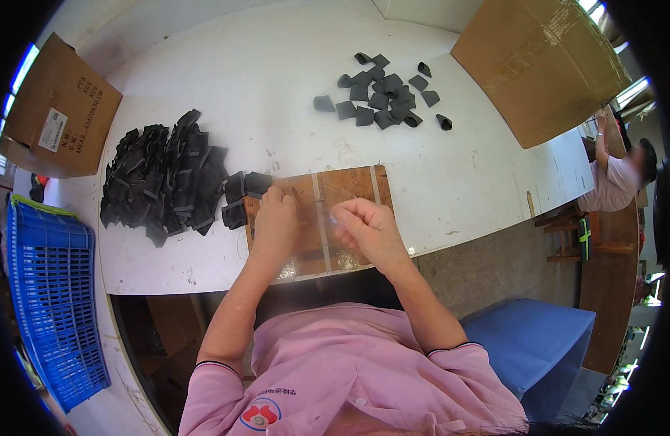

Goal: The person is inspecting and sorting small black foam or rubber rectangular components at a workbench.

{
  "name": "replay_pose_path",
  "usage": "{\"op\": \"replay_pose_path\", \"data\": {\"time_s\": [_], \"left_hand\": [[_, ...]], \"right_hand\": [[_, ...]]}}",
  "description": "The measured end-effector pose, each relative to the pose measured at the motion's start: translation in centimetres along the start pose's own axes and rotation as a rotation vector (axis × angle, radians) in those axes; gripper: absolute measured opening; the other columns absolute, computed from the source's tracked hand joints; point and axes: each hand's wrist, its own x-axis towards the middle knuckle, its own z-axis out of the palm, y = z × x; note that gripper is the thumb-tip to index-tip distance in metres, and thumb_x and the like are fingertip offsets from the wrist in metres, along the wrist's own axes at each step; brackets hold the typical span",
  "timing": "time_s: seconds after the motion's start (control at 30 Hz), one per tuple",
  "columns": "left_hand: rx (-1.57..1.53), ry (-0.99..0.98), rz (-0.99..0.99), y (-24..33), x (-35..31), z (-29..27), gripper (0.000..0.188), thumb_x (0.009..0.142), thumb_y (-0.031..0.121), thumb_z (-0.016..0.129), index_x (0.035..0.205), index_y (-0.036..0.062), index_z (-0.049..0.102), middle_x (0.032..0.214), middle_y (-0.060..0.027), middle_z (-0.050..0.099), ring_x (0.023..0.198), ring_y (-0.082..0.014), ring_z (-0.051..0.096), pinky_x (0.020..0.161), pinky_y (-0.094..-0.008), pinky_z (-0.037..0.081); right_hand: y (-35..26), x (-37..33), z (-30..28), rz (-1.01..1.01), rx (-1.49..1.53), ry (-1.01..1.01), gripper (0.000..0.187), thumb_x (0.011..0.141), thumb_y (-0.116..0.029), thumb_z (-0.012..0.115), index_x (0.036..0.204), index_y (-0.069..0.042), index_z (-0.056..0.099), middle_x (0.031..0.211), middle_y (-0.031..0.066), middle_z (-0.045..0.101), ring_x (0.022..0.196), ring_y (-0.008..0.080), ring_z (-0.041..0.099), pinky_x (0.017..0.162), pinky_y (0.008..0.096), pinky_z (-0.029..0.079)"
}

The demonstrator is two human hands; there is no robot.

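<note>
My left hand point(275, 221) is over the left edge of the brown board point(302, 190), its fingers bent downward; their tips are at a small dark piece point(258, 184) by the board's far left corner, and I cannot tell whether they grip it; my right hand point(367, 227) is above the board's right half, its fingers curled closed with the thumb against them; something small glints there, but I cannot make out what it is.

The board lies along the near edge of the white surface point(277, 94), clear strips point(321, 218) running across it; two more dark pieces point(234, 215) lie just beside its left edge; a big dark heap point(164, 178) sits toward the surface's left edge, and a looser dark scatter point(382, 94) lies toward its far edge; one carton point(62, 109) stands at the far left corner, another point(534, 69) toward the far right; a blue basket point(55, 298) is beyond the left edge.
</note>
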Motion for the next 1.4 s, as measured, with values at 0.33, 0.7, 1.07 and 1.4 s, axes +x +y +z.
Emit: {"op": "replay_pose_path", "data": {"time_s": [0.33, 0.7, 1.07, 1.4], "left_hand": [[-1.009, 0.357, -0.305, -0.1, -1.0, -4.7, 0.006, 0.076, 0.0, 0.057, 0.072, -0.0008, 0.052, 0.08, -0.0023, 0.045, 0.067, -0.0083, 0.044, 0.058, -0.02, 0.036], [-1.388, 0.136, -0.295, 5.1, -3.6, -7.4, 0.005, 0.083, 0.004, 0.052, 0.079, 0.0045, 0.053, 0.074, 0.0054, 0.049, 0.065, -0.0011, 0.044, 0.058, -0.0155, 0.036], [-1.114, 0.293, -0.271, 6.0, -4.3, -5.1, 0.01, 0.087, 0.009, 0.049, 0.078, 0.0048, 0.046, 0.062, 0.0034, 0.046, 0.051, -0.0018, 0.041, 0.045, -0.0151, 0.033], [-1.473, 0.238, -0.366, 4.9, -4.9, -3.6, 0.009, 0.087, 0.009, 0.05, 0.083, 0.0014, 0.052, 0.064, 0.0016, 0.051, 0.05, -0.0014, 0.042, 0.042, -0.0136, 0.031]], "right_hand": [[0.2, -1.9, 1.9, -0.079, -0.155, -0.057, 0.016, 0.084, -0.015, 0.052, 0.087, 0.0, 0.058, 0.068, 0.0006, 0.057, 0.06, 0.0052, 0.051, 0.053, 0.0194, 0.041], [-1.3, -2.2, 4.6, -0.534, -0.176, 0.147, 0.009, 0.073, -0.006, 0.065, 0.078, -0.001, 0.059, 0.066, 0.0056, 0.054, 0.053, 0.0119, 0.051, 0.047, 0.024, 0.04], [-1.0, -2.4, 3.9, -0.75, -0.473, 0.287, 0.004, 0.071, -0.004, 0.058, 0.07, -0.003, 0.054, 0.064, 0.0091, 0.05, 0.058, 0.0256, 0.053, 0.05, 0.0336, 0.041], [1.0, -2.2, 4.6, -1.009, -0.806, 0.421, 0.01, 0.067, -0.005, 0.057, 0.068, -0.004, 0.047, 0.065, 0.0072, 0.042, 0.058, 0.0203, 0.049, 0.048, 0.0298, 0.042]]}}
